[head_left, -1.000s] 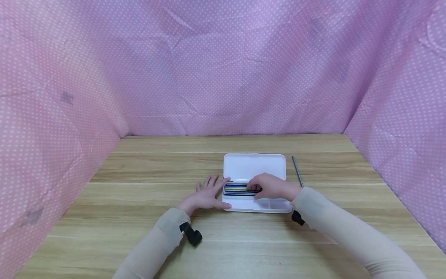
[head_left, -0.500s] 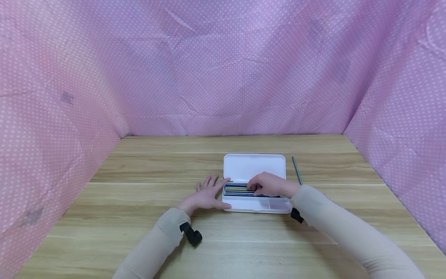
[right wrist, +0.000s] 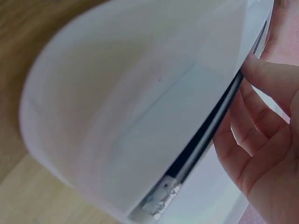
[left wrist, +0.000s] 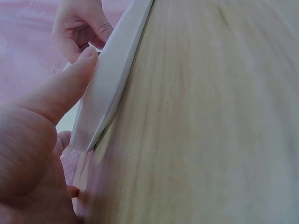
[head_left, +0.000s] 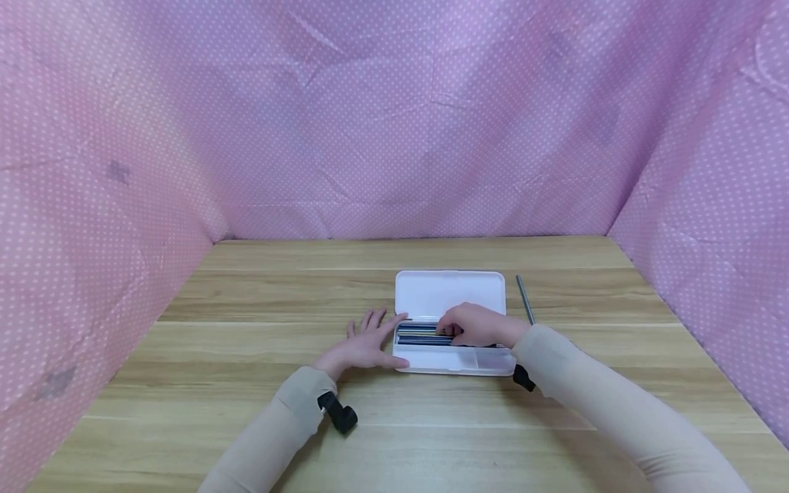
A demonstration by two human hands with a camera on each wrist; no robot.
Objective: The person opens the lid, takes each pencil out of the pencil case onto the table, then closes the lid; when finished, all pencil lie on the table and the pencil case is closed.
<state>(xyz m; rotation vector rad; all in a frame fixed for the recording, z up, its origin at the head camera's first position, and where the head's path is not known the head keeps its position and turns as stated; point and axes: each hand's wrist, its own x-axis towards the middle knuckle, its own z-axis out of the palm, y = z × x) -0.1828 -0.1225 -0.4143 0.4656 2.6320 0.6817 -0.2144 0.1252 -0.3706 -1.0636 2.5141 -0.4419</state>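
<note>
An open white pencil case (head_left: 428, 357) lies on the table, its lid folded back to the far side. Several dark pencils (head_left: 416, 339) lie side by side in its long compartment. My left hand (head_left: 362, 348) spreads across the case's left end, thumb against the front edge and index finger by the hinge. From the right, my right hand (head_left: 477, 324) reaches into the compartment with curled fingers. In the right wrist view its thumb and fingers pinch a dark pencil (right wrist: 202, 135) with a metal ferrule, beside the case's wall. The pencils' right ends are partly hidden by this hand.
A single grey pencil (head_left: 524, 300) lies on the wooden table (head_left: 431, 438) to the right of the case, partly behind the right forearm. Pink dotted cloth (head_left: 394, 137) hangs behind the table and along both sides. Each wrist wears a black camera.
My right hand shifts slightly within the case, and the pencils beneath its fingers roll into a slightly different arrangement. The left hand and the case stay put.
</note>
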